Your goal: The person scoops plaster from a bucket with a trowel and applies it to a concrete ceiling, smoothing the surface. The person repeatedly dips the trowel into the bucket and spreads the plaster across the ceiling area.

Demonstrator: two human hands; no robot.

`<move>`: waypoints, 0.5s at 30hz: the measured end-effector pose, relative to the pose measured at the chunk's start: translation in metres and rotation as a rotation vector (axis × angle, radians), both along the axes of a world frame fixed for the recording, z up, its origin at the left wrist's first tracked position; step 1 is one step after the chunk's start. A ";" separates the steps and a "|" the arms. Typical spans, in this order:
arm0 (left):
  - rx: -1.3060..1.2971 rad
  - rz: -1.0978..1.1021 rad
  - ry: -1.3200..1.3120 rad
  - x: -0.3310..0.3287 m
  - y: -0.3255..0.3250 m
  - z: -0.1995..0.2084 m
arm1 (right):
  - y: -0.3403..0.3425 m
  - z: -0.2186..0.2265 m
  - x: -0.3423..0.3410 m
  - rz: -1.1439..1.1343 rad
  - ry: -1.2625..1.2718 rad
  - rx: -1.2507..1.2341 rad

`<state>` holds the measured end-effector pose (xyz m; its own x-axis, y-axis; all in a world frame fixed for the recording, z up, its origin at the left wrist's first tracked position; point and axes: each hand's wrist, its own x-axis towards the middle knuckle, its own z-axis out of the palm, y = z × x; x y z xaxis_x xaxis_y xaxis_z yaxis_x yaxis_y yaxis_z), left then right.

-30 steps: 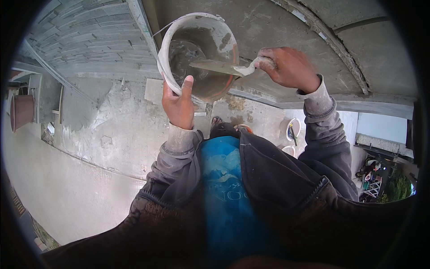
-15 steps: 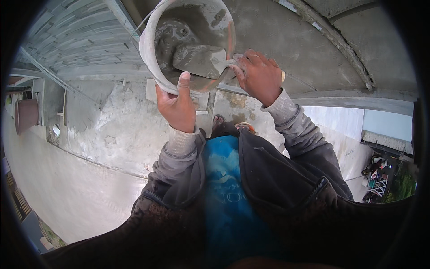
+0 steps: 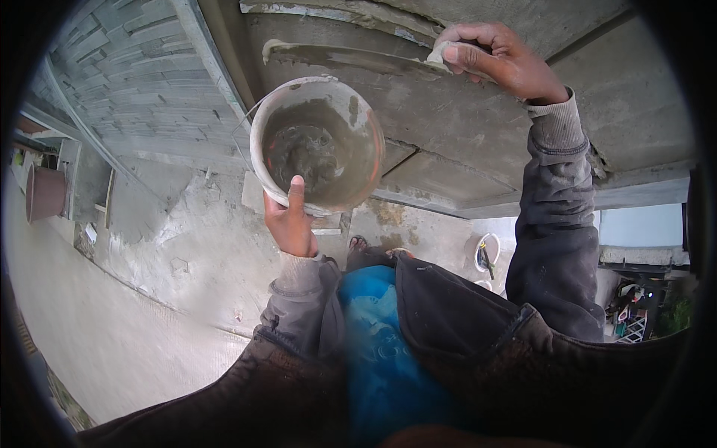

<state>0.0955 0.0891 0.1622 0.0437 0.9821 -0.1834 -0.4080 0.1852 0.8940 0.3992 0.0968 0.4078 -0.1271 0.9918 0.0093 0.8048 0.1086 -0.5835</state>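
My left hand grips the near rim of a pale bucket, thumb over the edge. Wet grey mortar lies at its bottom and smears its inner wall. Up and to the right, my right hand is closed around a trowel against the grey wall. Only a pale bit of the trowel shows beside the fingers; the rest is hard to make out. A long wet streak of mortar runs leftward from it along the wall, with a thicker pale lump at the far left end.
A second bucket with tools in it stands on the floor at right. A brown tub is at far left. Narrow grooves cross the plastered wall. Stone-patterned cladding rises at upper left, and my feet are below the bucket.
My right hand has lifted the mortar-loaded trowel out of the bucket and moved up to the wall, where a wet streak now shows. The bucket, still in my left hand, sits lower in view.
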 end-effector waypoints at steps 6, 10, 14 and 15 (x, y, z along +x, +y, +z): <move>-0.030 -0.007 -0.060 0.004 -0.008 -0.011 | -0.010 0.018 0.028 -0.263 -0.425 0.125; -0.100 -0.029 -0.068 -0.004 -0.003 -0.004 | -0.008 -0.015 -0.003 -0.245 -0.573 0.325; -0.077 -0.094 -0.094 -0.004 -0.001 -0.006 | 0.011 -0.034 -0.043 -0.377 -0.730 0.421; -0.082 -0.110 -0.120 -0.006 -0.002 -0.005 | 0.016 -0.035 -0.044 -0.388 -0.757 0.450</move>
<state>0.0895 0.0874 0.1568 0.1768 0.9519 -0.2501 -0.4835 0.3053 0.8203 0.3550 0.1130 0.3723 0.0805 0.8894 0.4499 0.9779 -0.1577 0.1369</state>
